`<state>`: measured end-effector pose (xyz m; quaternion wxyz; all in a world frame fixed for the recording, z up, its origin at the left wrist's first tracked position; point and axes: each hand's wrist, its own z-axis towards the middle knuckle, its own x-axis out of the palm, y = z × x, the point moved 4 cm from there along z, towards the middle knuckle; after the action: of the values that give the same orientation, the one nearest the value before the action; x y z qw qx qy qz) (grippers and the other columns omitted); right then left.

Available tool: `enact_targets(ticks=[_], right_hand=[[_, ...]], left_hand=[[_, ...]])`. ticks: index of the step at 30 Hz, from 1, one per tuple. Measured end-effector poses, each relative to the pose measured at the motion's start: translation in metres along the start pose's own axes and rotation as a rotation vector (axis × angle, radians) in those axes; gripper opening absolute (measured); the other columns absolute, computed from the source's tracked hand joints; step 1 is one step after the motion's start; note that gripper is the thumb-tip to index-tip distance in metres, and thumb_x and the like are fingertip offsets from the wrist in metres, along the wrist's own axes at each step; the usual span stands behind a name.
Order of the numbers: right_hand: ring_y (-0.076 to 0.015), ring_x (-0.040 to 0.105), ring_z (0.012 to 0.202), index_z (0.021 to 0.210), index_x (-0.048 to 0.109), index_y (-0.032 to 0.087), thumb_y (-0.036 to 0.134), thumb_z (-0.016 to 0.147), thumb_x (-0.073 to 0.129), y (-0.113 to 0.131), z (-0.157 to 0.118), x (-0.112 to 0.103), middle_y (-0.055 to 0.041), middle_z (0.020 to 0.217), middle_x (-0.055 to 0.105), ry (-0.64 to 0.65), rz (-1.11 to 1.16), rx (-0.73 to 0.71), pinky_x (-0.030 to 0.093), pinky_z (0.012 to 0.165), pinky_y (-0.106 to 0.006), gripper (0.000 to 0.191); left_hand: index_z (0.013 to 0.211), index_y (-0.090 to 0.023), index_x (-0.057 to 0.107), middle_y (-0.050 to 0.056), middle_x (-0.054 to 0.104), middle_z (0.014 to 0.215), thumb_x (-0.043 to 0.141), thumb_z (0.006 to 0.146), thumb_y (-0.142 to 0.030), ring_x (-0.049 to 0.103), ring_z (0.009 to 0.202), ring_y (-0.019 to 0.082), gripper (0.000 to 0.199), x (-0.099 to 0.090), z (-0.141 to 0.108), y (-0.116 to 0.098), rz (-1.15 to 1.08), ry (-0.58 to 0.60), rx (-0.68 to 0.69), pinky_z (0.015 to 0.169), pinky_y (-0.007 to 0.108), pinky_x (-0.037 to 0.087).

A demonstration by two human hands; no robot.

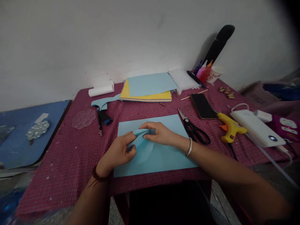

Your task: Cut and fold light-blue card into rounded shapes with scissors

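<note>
My left hand (120, 150) and my right hand (158, 133) are both closed on a curved light-blue paper piece (140, 140), one at each end. The piece bends between my fingers, and part of its edge is hidden by them. Under it, a light-blue paper sheet (168, 159) lies flat near the table's front edge. Black-handled scissors (193, 128) rest just right of the sheet, their blades partly open.
A yellow glue gun (231, 126), a phone (202, 106) and a white power bank (257, 128) lie on the right. Stacked coloured paper (150, 97) sits behind the sheet. On the left are a utility knife (104, 117) and light-blue offcuts (106, 100).
</note>
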<state>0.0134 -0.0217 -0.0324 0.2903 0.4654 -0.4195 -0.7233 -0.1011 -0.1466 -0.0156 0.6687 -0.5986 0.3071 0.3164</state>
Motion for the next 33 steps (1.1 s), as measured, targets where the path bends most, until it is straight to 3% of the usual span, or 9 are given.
enact_targets(ticks=[5,7,9,11,13,15,19,23,33], right_hand=[[-0.0120,0.051,0.067,0.076,0.061,0.017,0.018,0.075,0.063,-0.004,0.001,0.001,0.0034,0.069,0.057,0.018,-0.055,0.066,0.037,0.063,-0.023,0.002],[-0.0110,0.047,0.063,0.071,0.058,0.017,0.021,0.077,0.062,-0.005,0.001,0.000,0.0043,0.065,0.052,0.006,0.004,0.074,0.035,0.060,-0.022,0.008],[-0.0107,0.046,0.063,0.072,0.057,0.017,0.025,0.078,0.061,-0.006,0.001,-0.003,0.0040,0.066,0.051,-0.032,0.109,0.091,0.035,0.059,-0.022,0.010],[-0.0105,0.045,0.062,0.073,0.056,0.018,0.028,0.077,0.062,-0.007,0.001,-0.008,0.0037,0.067,0.050,-0.093,0.219,0.127,0.035,0.058,-0.022,0.013],[-0.0104,0.045,0.061,0.073,0.054,0.018,0.032,0.076,0.064,-0.008,0.000,-0.012,0.0035,0.067,0.050,-0.151,0.324,0.168,0.036,0.057,-0.022,0.017],[-0.0102,0.045,0.060,0.074,0.053,0.019,0.037,0.074,0.067,-0.010,0.000,-0.015,0.0037,0.067,0.050,-0.202,0.427,0.189,0.037,0.056,-0.022,0.023],[-0.0090,0.045,0.057,0.075,0.053,0.019,0.041,0.070,0.072,-0.013,-0.001,-0.017,0.0046,0.067,0.050,-0.262,0.565,0.189,0.036,0.053,-0.021,0.030],[-0.0087,0.045,0.056,0.075,0.053,0.019,0.040,0.070,0.075,-0.018,-0.001,-0.016,0.0054,0.065,0.051,-0.276,0.634,0.189,0.036,0.052,-0.021,0.031],[-0.0136,0.056,0.070,0.078,0.062,0.021,0.040,0.067,0.078,-0.031,-0.001,-0.017,0.0013,0.078,0.063,-0.291,0.628,0.160,0.046,0.068,-0.027,0.027]], left_hand=[[0.070,-0.020,0.043,-0.003,0.045,0.072,0.049,0.078,-0.011,0.050,0.068,0.013,0.014,-0.002,-0.002,0.002,0.001,-0.134,0.034,0.062,0.027,0.040],[0.086,-0.020,0.053,-0.001,0.054,0.082,0.053,0.081,-0.013,0.055,0.079,0.015,0.009,-0.004,-0.003,0.004,-0.019,-0.251,0.032,0.071,0.029,0.045],[0.120,-0.024,0.048,0.003,0.059,0.101,0.060,0.079,-0.018,0.058,0.094,0.018,0.042,-0.008,-0.005,0.006,-0.071,-0.418,0.044,0.084,0.034,0.047],[0.142,-0.029,0.026,0.006,0.057,0.115,0.069,0.074,-0.022,0.057,0.105,0.021,0.081,-0.012,-0.007,0.007,-0.140,-0.559,0.090,0.093,0.041,0.046],[0.148,-0.032,0.013,0.008,0.055,0.121,0.075,0.070,-0.024,0.055,0.111,0.024,0.100,-0.014,-0.007,0.009,-0.199,-0.618,0.122,0.098,0.046,0.043],[0.148,-0.032,0.013,0.010,0.053,0.125,0.077,0.067,-0.025,0.052,0.116,0.026,0.104,-0.014,-0.006,0.014,-0.241,-0.627,0.082,0.101,0.048,0.040],[0.142,-0.027,0.033,0.011,0.048,0.137,0.078,0.067,-0.030,0.049,0.122,0.027,0.087,-0.011,-0.006,0.025,-0.355,-0.615,-0.105,0.101,0.045,0.041],[0.123,-0.021,0.055,0.009,0.062,0.119,0.073,0.073,-0.032,0.059,0.107,0.025,0.055,-0.007,-0.007,0.029,-0.484,-0.557,-0.204,0.092,0.039,0.047],[0.085,-0.020,0.064,0.006,0.064,0.098,0.066,0.075,-0.023,0.058,0.104,0.023,0.011,-0.014,-0.010,0.011,-0.162,-0.727,-0.061,0.097,0.040,0.043]])
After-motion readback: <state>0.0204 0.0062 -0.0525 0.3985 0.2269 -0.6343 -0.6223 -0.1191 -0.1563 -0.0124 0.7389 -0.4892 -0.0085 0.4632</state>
